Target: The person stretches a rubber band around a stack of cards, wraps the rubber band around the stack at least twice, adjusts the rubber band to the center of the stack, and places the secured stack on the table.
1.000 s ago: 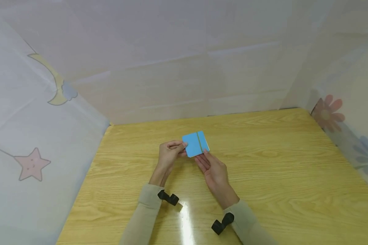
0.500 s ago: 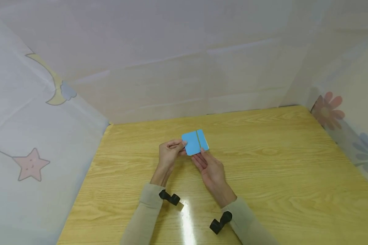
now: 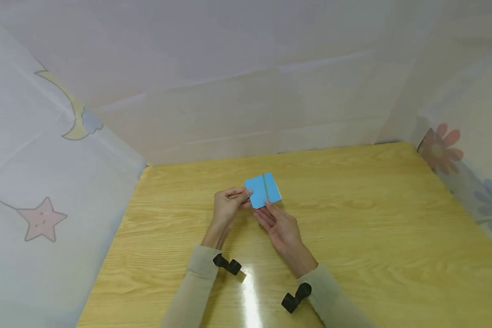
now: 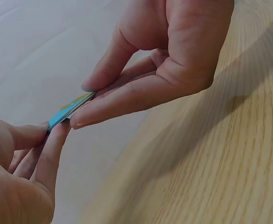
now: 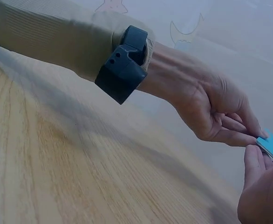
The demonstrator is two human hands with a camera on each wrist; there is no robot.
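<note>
A small square blue notebook (image 3: 259,193) with an olive elastic band (image 3: 265,186) round it is held above the wooden table. My left hand (image 3: 227,205) pinches its left edge, thumb on the cover and fingers beneath. At the near edge, my right hand (image 3: 284,230) pinches it with the thumb on the band's lower end. In the left wrist view the notebook (image 4: 62,113) appears edge-on and thin, gripped from both sides. The right wrist view shows only a corner of the notebook (image 5: 272,145). Its underside is hidden.
The wooden table (image 3: 373,218) spreads around both hands. A pale cloth wall (image 3: 213,114) rises at its back, with similar printed walls left and right. Black wrist cameras sit on both sleeves; the left one (image 3: 227,264) is close to the table.
My right thumb has slid left along the notebook's near edge, from right of the band onto its lower end. The left hand keeps its pinch, almost still.
</note>
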